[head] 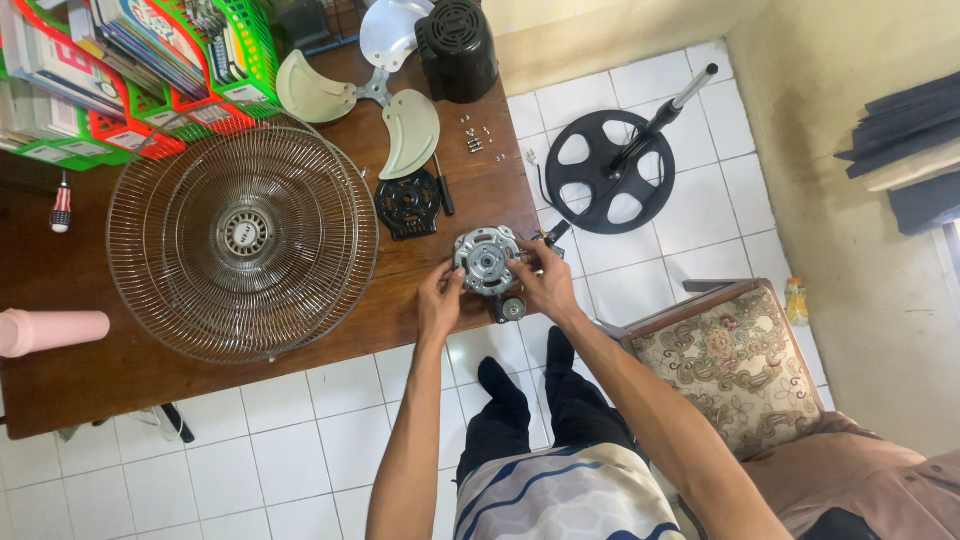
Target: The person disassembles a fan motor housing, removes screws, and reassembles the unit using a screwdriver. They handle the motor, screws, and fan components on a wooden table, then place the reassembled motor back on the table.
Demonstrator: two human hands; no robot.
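Note:
A round silver fan motor (486, 258) rests near the front right corner of the brown wooden table (300, 345). My left hand (440, 298) grips its left side and my right hand (545, 280) holds its right side, fingers on the rim. A small black part with a round metal piece (510, 308) sits just below the motor, between my hands. Black wiring (553, 236) sticks out beside my right hand.
Wire fan guards (242, 235) lie left of the motor. A black motor plate (407, 203), a screwdriver (443, 186), loose screws (473, 135), fan blades (380, 95) and a black motor cover (457, 48) lie behind. The fan stand (610, 170) lies on the tiled floor, with an upholstered chair (735, 360) at right.

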